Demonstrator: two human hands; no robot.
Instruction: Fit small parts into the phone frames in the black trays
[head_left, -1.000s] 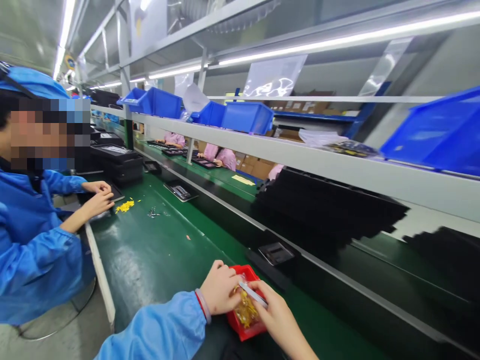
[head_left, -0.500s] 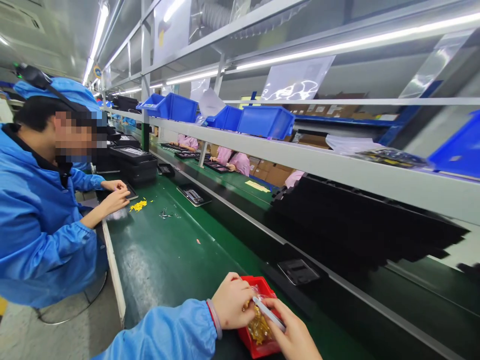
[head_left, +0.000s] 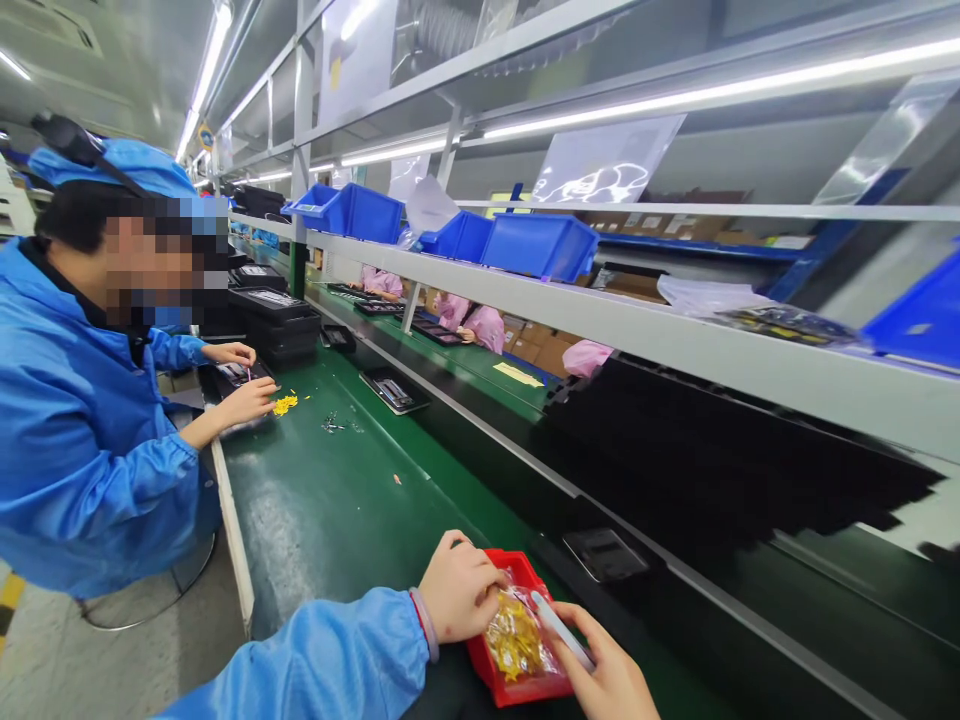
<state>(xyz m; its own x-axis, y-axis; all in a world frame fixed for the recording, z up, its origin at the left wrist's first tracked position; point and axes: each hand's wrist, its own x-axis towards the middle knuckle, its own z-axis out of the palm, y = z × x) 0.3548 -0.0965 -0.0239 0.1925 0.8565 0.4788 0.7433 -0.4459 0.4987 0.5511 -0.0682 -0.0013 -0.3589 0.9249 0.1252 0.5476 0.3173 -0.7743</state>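
A red plastic bin [head_left: 491, 672] stands on the green bench at the lower middle. In it lies a clear plastic bag [head_left: 516, 640] full of small yellow parts. My left hand [head_left: 459, 590] is at the bin's left side, its fingers bent together on the upper edge of the bag. My right hand [head_left: 611, 668] is closed around a slim light-grey tool [head_left: 562, 632], whose tip points up and left over the bag's right side. The kind of tool is not clear, and its lower end is hidden in the hand.
A co-worker in blue [head_left: 97, 420] sits at left, handling small parts beside a yellow pile [head_left: 285, 404]. Dark trays [head_left: 394, 392] lie along the bench. Blue bins [head_left: 540, 245] stand on the shelf [head_left: 637, 320] above. A dark flat tray [head_left: 606, 553] lies behind the red bin.
My right hand and the grey tool have moved right, away from my left fingers, and more of the bag shows. The co-worker's hands have shifted.
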